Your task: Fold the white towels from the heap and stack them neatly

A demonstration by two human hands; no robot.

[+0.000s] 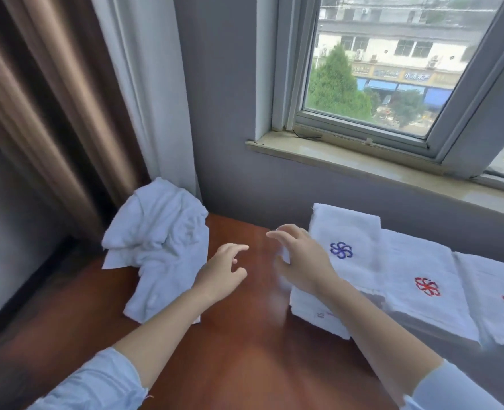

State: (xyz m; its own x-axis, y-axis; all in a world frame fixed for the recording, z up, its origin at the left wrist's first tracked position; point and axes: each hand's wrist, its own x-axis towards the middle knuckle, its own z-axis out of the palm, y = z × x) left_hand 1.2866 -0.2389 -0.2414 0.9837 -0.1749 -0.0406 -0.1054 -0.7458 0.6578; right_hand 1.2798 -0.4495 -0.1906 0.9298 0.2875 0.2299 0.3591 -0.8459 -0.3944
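Here both hands hang above a brown table (244, 359) and hold nothing. The left hand (222, 272) is in the middle, palm down, with the fingers loosely bent and a little apart; it is just beside the right edge of the heap (159, 241), and I cannot tell if it touches it. The heap is crumpled white cloth at the far left corner of the table, against the wall and under the curtain (52, 99). The right hand (299, 261) is blurred; its fingers are spread and bent like a claw and point to the left. This hand and its wrist are in front of the left edge of the blue towel (354, 232), but whether they touch it is not clear. The blue towel is folded flat on the right part of the table and has a blue flower sewn on it; its near edge shows more than one layer. To the right of it, touching it, lies the red towel (422, 261), folded, with a red flower. After this one comes a third towel (493, 279), also with a red flower, cut by the picture edge. Both arms have light blue sleeves (96, 383). Behind the towels is a sill (348, 156) under a window (378, 69).
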